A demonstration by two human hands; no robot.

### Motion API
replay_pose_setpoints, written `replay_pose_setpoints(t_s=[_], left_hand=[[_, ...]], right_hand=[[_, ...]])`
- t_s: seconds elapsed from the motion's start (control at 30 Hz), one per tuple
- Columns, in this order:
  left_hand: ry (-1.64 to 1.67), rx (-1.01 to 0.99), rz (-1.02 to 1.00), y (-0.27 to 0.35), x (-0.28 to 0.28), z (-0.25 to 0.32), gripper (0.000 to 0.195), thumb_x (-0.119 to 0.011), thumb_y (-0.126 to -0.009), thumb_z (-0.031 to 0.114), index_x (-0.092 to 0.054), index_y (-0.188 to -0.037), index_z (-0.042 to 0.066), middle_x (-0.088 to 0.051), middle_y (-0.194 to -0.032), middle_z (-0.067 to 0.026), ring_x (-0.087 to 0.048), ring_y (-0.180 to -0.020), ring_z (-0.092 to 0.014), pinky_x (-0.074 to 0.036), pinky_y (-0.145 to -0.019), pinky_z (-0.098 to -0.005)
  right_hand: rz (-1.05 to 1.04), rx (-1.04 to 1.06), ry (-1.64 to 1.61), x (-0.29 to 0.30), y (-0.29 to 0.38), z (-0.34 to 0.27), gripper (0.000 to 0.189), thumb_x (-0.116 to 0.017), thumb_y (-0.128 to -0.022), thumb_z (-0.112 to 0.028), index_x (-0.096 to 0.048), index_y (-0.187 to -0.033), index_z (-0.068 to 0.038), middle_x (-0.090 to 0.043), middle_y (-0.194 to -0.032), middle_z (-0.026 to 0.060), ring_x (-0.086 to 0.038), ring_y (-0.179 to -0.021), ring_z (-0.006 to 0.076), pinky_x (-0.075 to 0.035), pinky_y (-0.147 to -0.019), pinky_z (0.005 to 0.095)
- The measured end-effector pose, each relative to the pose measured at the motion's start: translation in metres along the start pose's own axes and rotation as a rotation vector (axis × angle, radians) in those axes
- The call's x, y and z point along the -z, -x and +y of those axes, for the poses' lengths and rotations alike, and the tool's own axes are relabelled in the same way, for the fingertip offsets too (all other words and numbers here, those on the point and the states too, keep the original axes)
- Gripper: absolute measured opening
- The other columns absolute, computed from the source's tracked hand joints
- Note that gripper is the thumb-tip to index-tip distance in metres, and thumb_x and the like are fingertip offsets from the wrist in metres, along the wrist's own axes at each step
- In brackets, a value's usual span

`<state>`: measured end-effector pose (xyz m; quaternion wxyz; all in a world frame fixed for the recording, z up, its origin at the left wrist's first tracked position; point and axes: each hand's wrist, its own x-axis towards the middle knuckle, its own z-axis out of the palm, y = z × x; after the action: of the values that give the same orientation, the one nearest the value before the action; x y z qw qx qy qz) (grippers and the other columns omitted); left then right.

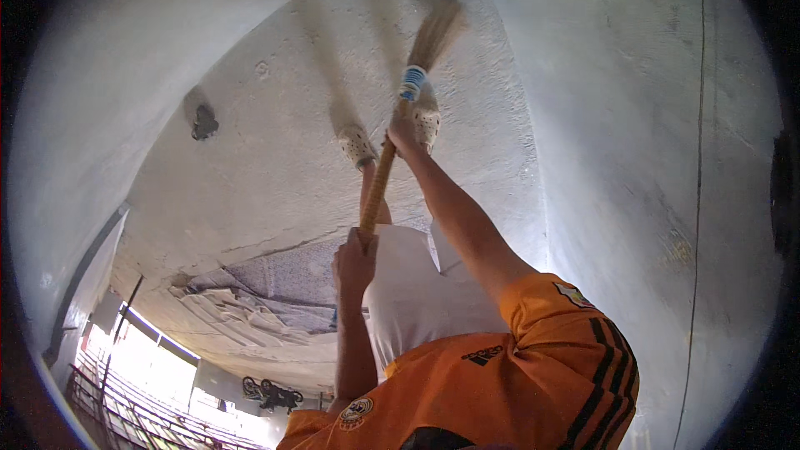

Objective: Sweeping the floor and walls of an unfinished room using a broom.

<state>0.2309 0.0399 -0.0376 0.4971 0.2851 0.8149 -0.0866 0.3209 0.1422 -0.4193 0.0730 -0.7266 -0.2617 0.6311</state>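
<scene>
A long-handled broom slants up and away from my body across the view, held in both hands. My right hand grips the handle just below the blue-and-white binding. Closer to my waist, my left hand is closed around the handle's near end. The bristles fan out low over the rough grey floor, and their tips are blurred. Beneath the broom are my feet in pale, perforated clogs, with the right one partly behind my right hand and the handle.
Plain walls rise on both sides, and a thin cord hangs along the right one. A dark lump or patch shows near the left wall. Crumpled cloth lies near a patterned sheet. A motorbike stands farther off by metal railings.
</scene>
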Motion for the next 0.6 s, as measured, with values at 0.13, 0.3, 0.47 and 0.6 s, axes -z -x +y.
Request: replay_pose_setpoints(t_s=[0.13, 0.3, 0.47, 0.6], left_hand=[[0.043, -0.067, -0.044, 0.026, 0.027, 0.028, 0.031, -0.058, -0.087, 0.031, -0.054, -0.100, 0.004, -0.063, -0.077, -0.0236, -0.062, -0.074, -0.043, -0.047, -0.064, -0.0521], [0.080, -0.099, 0.067, 0.033, -0.001, 0.006, 0.028, -0.056, -0.088, 0.030, -0.053, -0.096, 0.003, -0.063, -0.074, -0.0227, -0.062, -0.072, -0.042, -0.048, -0.063, -0.0511], [0.077, -0.067, 0.048, -0.009, -0.028, 0.042, 0.031, -0.055, -0.089, 0.033, -0.051, -0.104, 0.006, -0.063, -0.077, -0.0238, -0.062, -0.075, -0.043, -0.048, -0.065, -0.0529], [0.134, -0.168, 0.101, -0.013, -0.032, 0.040, 0.026, -0.056, -0.088, 0.027, -0.051, -0.097, 0.004, -0.062, -0.073, -0.0234, -0.062, -0.072, -0.042, -0.048, -0.062, -0.0515]], right_hand=[[0.381, 0.349, -0.048, 0.010, -0.011, 0.001, 0.040, -0.045, -0.095, -0.039, -0.052, -0.100, -0.001, -0.050, -0.061, 0.0071, -0.051, -0.043, 0.0199, -0.042, -0.038, 0.0356], [0.060, 0.076, -0.213, 0.031, 0.082, -0.074, 0.048, -0.042, -0.093, -0.050, -0.049, -0.071, -0.009, -0.045, -0.052, 0.0030, -0.048, -0.037, 0.0179, -0.042, -0.036, 0.0344], [-0.056, 0.034, -0.244, 0.062, 0.007, -0.070, 0.044, -0.046, -0.093, -0.047, -0.049, -0.073, -0.008, -0.047, -0.051, 0.0051, -0.048, -0.036, 0.0205, -0.043, -0.035, 0.0360], [0.070, 0.188, -0.163, 0.062, -0.038, -0.050, 0.037, -0.048, -0.093, -0.046, -0.048, -0.082, -0.010, -0.042, -0.047, 0.0031, -0.045, -0.034, 0.0180, -0.040, -0.033, 0.0323]])
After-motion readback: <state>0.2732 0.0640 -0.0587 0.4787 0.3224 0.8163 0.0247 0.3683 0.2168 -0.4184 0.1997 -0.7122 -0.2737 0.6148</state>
